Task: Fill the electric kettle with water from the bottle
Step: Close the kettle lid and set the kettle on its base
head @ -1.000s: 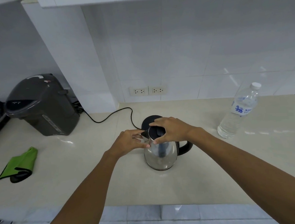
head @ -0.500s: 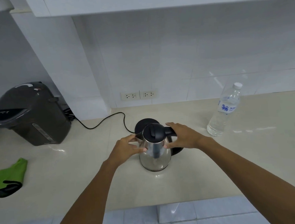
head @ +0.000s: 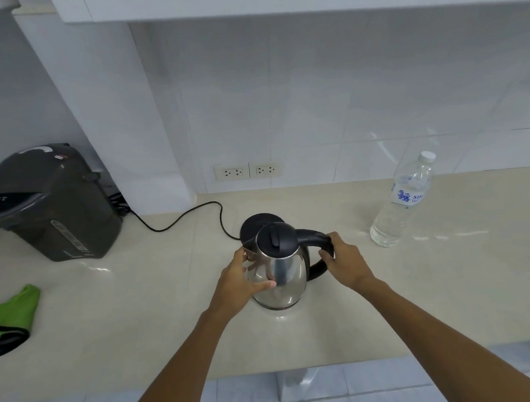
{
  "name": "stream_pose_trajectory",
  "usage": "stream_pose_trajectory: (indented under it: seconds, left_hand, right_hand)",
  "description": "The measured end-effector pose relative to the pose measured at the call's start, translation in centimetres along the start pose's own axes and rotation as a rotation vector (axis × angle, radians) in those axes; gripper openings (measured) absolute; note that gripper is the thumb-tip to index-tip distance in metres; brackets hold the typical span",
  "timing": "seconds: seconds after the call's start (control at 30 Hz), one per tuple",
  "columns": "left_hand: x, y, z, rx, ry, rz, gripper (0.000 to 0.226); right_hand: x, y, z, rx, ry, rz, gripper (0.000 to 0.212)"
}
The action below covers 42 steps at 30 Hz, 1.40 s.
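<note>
A steel electric kettle (head: 286, 272) with a black lid, which is down, stands on the beige counter (head: 138, 306) in front of its round black base (head: 253, 225). My left hand (head: 241, 280) cups the kettle's left side, thumb across the steel body. My right hand (head: 346, 262) is wrapped around the black handle on the right. A clear water bottle (head: 401, 202) with a white cap and a blue label stands upright at the right, apart from both hands.
A dark grey hot-water dispenser (head: 48, 202) sits at the back left, its black cord (head: 179, 221) trailing to the kettle base. A green cloth (head: 9, 316) lies at the left edge. Two wall sockets (head: 248, 171) are behind. The counter's front edge runs below my arms.
My right hand has left the lid and slid back onto the handle. My left hand has dropped from the spout rim to the kettle's side.
</note>
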State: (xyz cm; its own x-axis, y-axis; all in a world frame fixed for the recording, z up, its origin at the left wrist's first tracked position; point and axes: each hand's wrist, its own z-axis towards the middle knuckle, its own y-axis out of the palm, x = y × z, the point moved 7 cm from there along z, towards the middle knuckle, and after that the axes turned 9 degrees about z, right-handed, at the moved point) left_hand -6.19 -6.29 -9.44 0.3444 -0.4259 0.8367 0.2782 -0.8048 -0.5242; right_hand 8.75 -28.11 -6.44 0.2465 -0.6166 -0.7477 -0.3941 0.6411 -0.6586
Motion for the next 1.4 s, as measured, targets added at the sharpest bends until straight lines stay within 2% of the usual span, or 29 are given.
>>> stream_pose_trajectory:
  seconds: [0.33, 0.5, 0.67, 0.77, 1.1, 1.4]
  left_hand:
    - [0.1, -0.3, 0.9, -0.027, -0.007, -0.032, 0.093]
    - [2.7, -2.2, 2.5, 0.001, 0.047, -0.016, 0.098]
    - [5.6, -4.7, 5.8, 0.005, 0.088, 0.019, 0.088]
    - [6.2, -5.6, 8.2, 0.018, 0.099, 0.009, 0.094]
    - [4.8, -6.7, 14.8, 0.065, 0.047, -0.031, 0.091]
    - [2.6, -6.0, 17.4, 0.05, -0.014, -0.085, 0.092]
  right_hand:
    - [-0.2, -0.6, 0.4, 0.021, -0.02, 0.039, 0.021]
    - [-2.1, -2.4, 1.9, 0.053, -0.069, 0.021, 0.022]
    - [-4.3, -4.0, 5.1, 0.079, -0.105, 0.009, 0.023]
    - [-5.5, -4.6, 7.6, 0.083, -0.138, 0.003, 0.024]
    - [-6.4, -2.9, 15.7, 0.024, -0.164, -0.009, 0.024]
    - [-4.9, -0.9, 18.7, -0.004, -0.154, -0.009, 0.025]
